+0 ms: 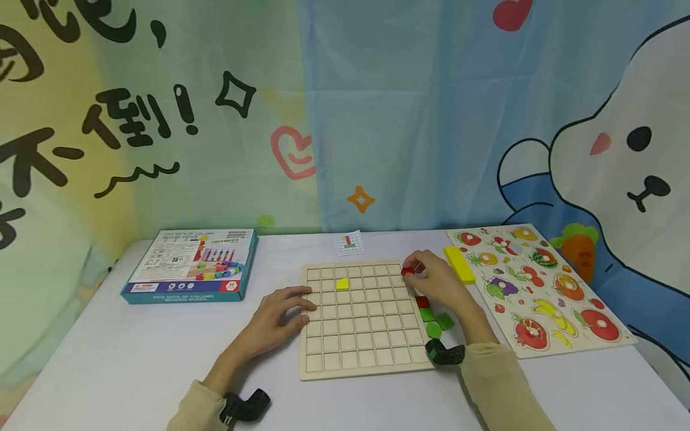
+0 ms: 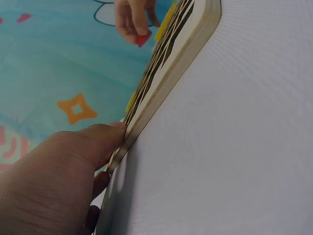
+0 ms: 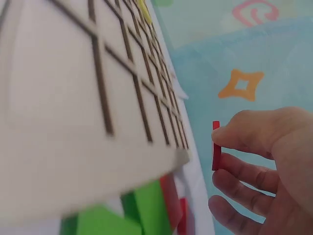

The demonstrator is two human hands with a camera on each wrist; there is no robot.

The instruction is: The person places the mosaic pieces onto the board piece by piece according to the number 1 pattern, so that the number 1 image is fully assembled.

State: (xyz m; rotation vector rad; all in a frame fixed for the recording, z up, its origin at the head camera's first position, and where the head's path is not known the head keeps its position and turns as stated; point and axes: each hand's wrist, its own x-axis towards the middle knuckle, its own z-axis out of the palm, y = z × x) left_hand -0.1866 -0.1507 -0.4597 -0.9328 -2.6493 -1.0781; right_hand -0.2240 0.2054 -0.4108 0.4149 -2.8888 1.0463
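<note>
A wooden grid board lies on the white table, with one yellow square tile in a cell of its upper left part. My left hand is at the board's left edge, thumb and fingertips touching the rim. Between thumb and fingers, my right hand pinches a red tile by the board's upper right corner; in the right wrist view it is edge-on. Just beside the board's right edge lie another red tile and several green tiles, partly under the right forearm's side.
Behind the board sits a small pattern card. A flat teal box lies at the back left. To the right are a yellow bar-shaped row and a fruit-picture board. A printed curtain hangs behind the table.
</note>
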